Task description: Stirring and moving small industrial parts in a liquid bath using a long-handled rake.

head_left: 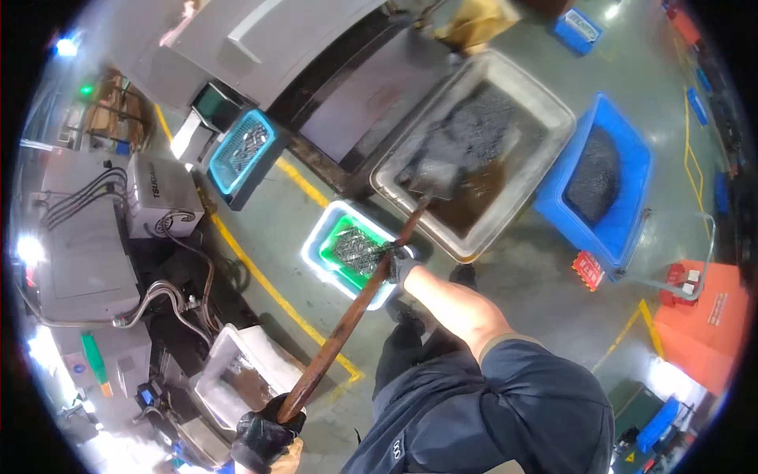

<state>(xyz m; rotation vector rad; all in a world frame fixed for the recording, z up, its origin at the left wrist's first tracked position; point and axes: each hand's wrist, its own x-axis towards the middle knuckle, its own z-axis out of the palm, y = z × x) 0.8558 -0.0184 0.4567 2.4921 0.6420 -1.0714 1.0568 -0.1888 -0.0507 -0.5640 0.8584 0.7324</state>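
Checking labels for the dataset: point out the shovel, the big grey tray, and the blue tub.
Shovel (346,328): head view, on its long brown handle, between the two hands.
Big grey tray (519,194): head view, on its right-hand rim.
Blue tub (580,225): head view, on its lower wall.

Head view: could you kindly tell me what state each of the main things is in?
Grey tub: open, partly filled with dark material.
Shovel: slanting, blade inside the grey tub's rim.
Left hand: gloved, closed around the handle's end.
Right hand: gloved, gripping nearer the blade.
Blue tub: open, dark material inside.
Green basket: holding small metal parts.
White basin: open, green basket inside.
Light-blue basket: holding small metal parts.
White bin: open, brownish inside.
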